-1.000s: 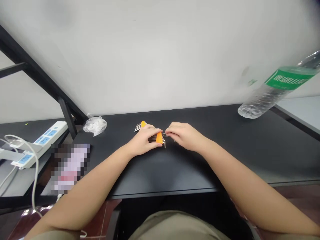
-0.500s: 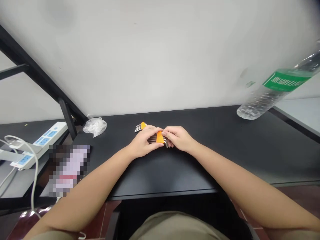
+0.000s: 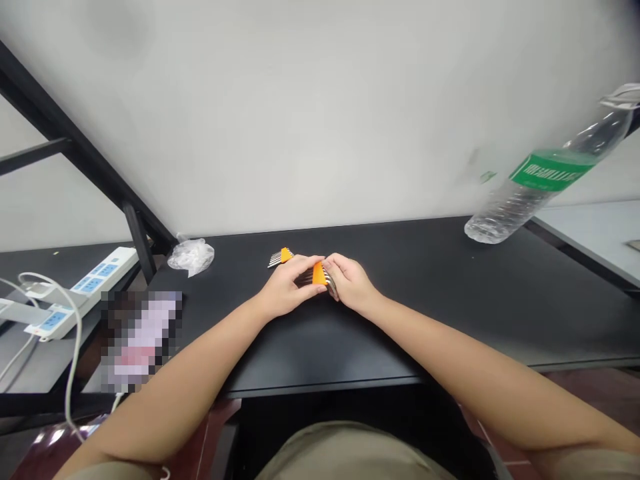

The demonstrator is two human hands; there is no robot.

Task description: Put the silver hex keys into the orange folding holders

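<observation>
Far left: a white power strip with blue sockets and a trailing white cable lies on the neighbouring surface, well apart from my work.
Left of centre: a crumpled clear plastic bag sits near the back edge of the black bench.
Left hand: my left hand has its grip closed over the hex key set, thumb pressed along the orange holder, pinning it low over the bench.
Behind it: a second orange hex key holder lies just beyond my left fingers, apart from them.
Right hand: my right hand is pinched shut at the set's right end; I cannot tell whether it has one key alone or the holder too.
Far right: a clear water bottle with a green label stands at the bench's back corner.
Risk: I judge the thin keys could slip from so tight a pinch and skitter across the bench; a hard tug could also jerk the holder out from under my left thumb.
</observation>
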